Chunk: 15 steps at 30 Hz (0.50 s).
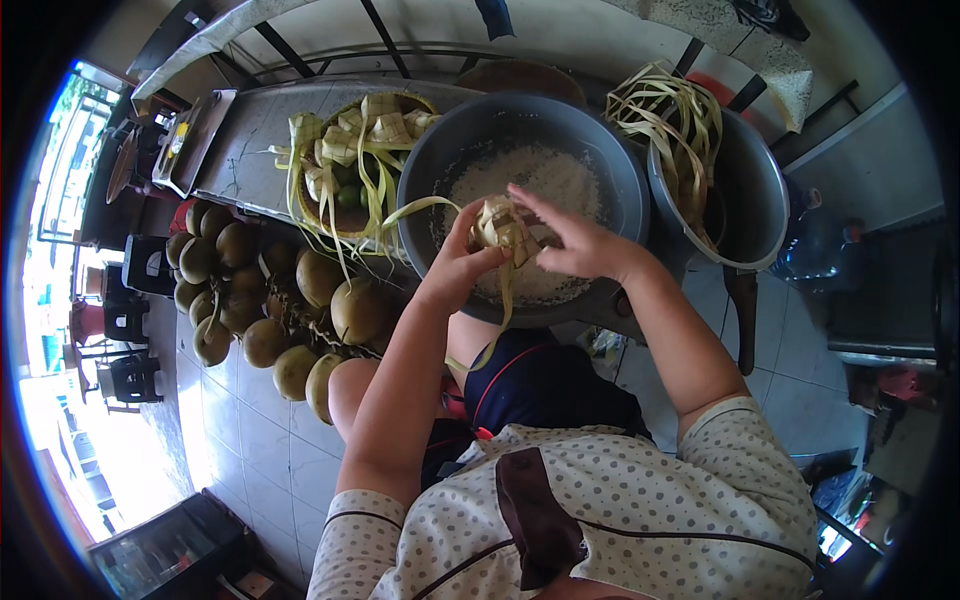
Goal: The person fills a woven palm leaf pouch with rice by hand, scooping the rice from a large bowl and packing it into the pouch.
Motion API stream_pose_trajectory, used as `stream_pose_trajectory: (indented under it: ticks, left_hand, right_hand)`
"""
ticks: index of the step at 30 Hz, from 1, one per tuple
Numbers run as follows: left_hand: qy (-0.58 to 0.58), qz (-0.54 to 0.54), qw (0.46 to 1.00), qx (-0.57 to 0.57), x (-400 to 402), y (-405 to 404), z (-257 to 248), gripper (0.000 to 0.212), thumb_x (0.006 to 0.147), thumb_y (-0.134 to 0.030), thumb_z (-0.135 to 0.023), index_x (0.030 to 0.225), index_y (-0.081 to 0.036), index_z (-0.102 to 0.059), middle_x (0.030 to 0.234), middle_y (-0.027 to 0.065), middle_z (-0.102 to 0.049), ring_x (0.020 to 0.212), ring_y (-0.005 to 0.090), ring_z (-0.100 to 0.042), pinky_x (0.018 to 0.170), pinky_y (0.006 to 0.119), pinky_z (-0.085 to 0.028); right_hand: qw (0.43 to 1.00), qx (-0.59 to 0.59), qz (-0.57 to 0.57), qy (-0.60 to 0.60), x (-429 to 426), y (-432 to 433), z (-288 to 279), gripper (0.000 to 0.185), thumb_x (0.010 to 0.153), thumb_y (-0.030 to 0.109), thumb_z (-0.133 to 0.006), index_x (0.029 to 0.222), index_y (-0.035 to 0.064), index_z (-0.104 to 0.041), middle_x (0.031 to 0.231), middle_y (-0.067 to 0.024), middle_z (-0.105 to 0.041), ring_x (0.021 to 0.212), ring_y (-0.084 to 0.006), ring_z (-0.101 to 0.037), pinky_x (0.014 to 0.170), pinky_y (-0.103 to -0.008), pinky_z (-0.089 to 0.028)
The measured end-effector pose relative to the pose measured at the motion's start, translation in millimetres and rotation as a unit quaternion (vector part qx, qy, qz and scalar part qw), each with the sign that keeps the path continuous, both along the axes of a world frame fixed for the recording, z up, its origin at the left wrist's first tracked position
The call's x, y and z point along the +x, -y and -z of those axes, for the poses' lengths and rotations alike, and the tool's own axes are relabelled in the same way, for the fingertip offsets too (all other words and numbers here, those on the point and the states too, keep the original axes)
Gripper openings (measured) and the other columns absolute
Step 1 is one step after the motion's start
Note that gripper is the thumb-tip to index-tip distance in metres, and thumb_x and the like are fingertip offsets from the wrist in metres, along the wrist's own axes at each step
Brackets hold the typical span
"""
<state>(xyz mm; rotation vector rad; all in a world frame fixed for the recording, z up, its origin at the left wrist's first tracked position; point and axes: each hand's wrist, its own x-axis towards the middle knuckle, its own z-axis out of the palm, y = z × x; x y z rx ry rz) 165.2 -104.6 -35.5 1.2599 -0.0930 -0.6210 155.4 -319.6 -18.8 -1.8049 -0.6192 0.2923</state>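
My left hand [459,262] grips a woven palm-leaf pouch [496,223], of the ketupat kind, above a large grey basin [420,161]. Long leaf strips trail from the pouch, one to the left over the basin's rim and one down towards my lap. My right hand [574,236] is at the pouch's right side, thumb and fingers apart; whether its fingertips touch the pouch is hard to tell. White rice grains [559,180] lie in the basin, and some stick to its inner wall. Left of the basin, more woven pouches [341,142] with trailing strips are heaped on a round basket [306,202] that also holds green fruits [349,196].
A metal pot [761,202] with loose palm-leaf strips [675,112] over its rim stands at the right. Bunched coconuts [360,311] are at the lower left, beside the table [247,150]. A metal tray [202,146] is at its far left end. Clear plastic bottles [814,251] stand beyond the pot.
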Motion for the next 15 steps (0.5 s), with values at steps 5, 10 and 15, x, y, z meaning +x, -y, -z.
stream_pose_trajectory:
  ticks: [5,10,15]
  left_hand:
    - [0.059,-0.001,0.998,-0.010,-2,2,-6,0.077,0.070,-0.005,-0.069,0.136,-0.010,-0.031,0.121,0.0083,-0.046,0.111,0.0198,-0.046,0.096,0.032,-0.037]
    - [0.031,-0.001,0.999,-0.033,-1,0,-5,0.077,0.070,-0.006,-0.069,0.137,-0.011,-0.031,0.122,0.0082,-0.046,0.112,0.0209,-0.047,0.096,0.033,-0.038]
    - [-0.088,-0.007,0.996,-0.018,2,1,-8,0.078,0.073,-0.011,-0.069,0.138,-0.010,-0.027,0.122,0.0092,-0.046,0.110,0.0213,-0.050,0.091,0.037,-0.043]
  right_hand:
    - [0.871,-0.462,-0.004,-0.165,0,1,10,0.045,0.077,0.017,-0.059,0.119,0.0039,-0.053,0.112,-0.0217,-0.058,0.101,-0.0323,-0.058,0.088,-0.0378,-0.045]
    - [0.856,-0.481,-0.131,-0.134,-6,-22,27,0.037,0.078,0.027,-0.056,0.105,0.0017,-0.059,0.100,-0.0214,-0.062,0.095,-0.0331,-0.060,0.083,-0.0402,-0.046]
    - [0.889,-0.420,-0.130,-0.128,0,-18,37,0.031,0.078,0.022,-0.056,0.103,0.0067,-0.061,0.099,-0.0143,-0.064,0.091,-0.0307,-0.061,0.080,-0.0380,-0.047]
